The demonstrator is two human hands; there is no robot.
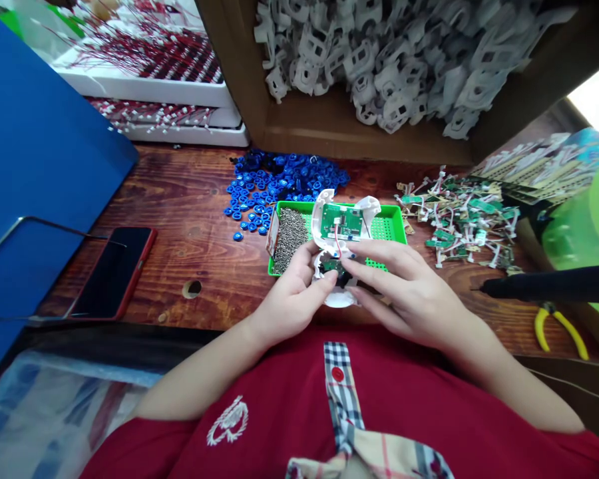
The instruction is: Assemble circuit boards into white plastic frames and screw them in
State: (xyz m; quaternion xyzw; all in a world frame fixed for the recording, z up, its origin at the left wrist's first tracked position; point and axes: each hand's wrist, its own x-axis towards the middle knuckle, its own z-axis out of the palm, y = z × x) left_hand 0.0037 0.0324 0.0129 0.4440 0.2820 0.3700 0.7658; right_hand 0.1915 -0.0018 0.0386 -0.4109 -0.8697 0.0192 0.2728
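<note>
Between my hands is a white plastic housing (324,229), opened into two parts. Its upper part carries a green circuit board (347,221), and a short red and white wire runs down to the lower part. My left hand (299,286) grips the lower part from the left, thumb laid across it. My right hand (404,286) is at its right side, fingers stretched out and touching the lower part near the wire. Under the housing stands a green tray (394,219) with many small metal screws (290,236) in its left end.
Small blue parts (279,179) lie behind the tray, with small wired circuit boards (462,219) to its right. A cardboard box (309,136) of white shells is behind. A phone (112,273) lies left; yellow-handled pliers (559,329) and a black screwdriver (554,285) are right.
</note>
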